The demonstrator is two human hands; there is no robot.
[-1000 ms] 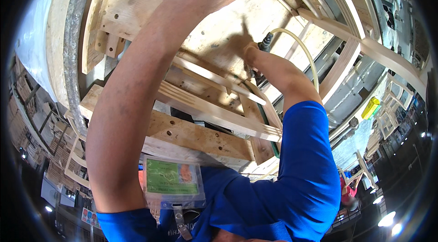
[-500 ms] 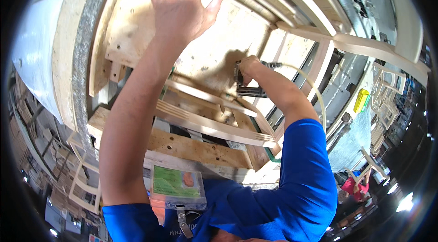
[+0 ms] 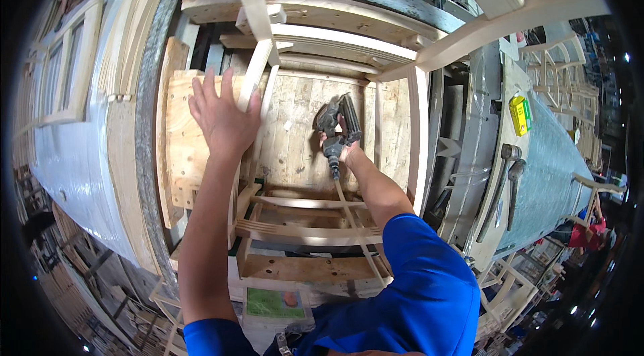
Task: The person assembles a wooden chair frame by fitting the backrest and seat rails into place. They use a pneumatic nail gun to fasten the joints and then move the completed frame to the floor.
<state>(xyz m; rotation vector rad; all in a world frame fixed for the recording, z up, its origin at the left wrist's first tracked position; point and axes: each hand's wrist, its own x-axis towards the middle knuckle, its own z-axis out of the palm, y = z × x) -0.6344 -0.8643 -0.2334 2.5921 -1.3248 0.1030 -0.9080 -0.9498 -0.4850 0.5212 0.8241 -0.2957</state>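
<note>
step in hand: judged to be the placing of a fastening tool inside a wooden assembly, with no fastener seen leaving it. the dark air tool [image 3: 350, 120], the item under work, is located within the pale wooden frame [image 3: 417, 135], above the worn base board [image 3: 288, 151]; whether its nose touches wood cannot be determined from this view. next move, as judged: it calls for the tool nose to be squared to a chosen joint and for the frame to be steadied, with the free hand kept out of the firing line.

right hand [image 3: 347, 150]: closed around the tool's handle, grasp firm in appearance; trigger finger position not discernible. right forearm [image 3: 377, 187] reaches in obliquely from the lower right, the tool pointing away from the wearer. a pale hose [image 3: 353, 218] runs from the tool's rear fitting back toward the body, passing over the near grooved rail [image 3: 308, 232].

left hand [image 3: 227, 121]: released, grasping nothing, fingers spread and directed away from the wearer, back of the hand uppermost. it lies over the drilled plywood panel [image 3: 184, 155], its thumb just beside the left rail [image 3: 256, 69]; contact with either cannot be confirmed. left forearm [image 3: 211, 222] extends nearly straight forward.

surroundings: a yellow box [image 3: 519, 114] and two hammer-like tools [image 3: 515, 169] lie to the right, well apart from both hands
</note>
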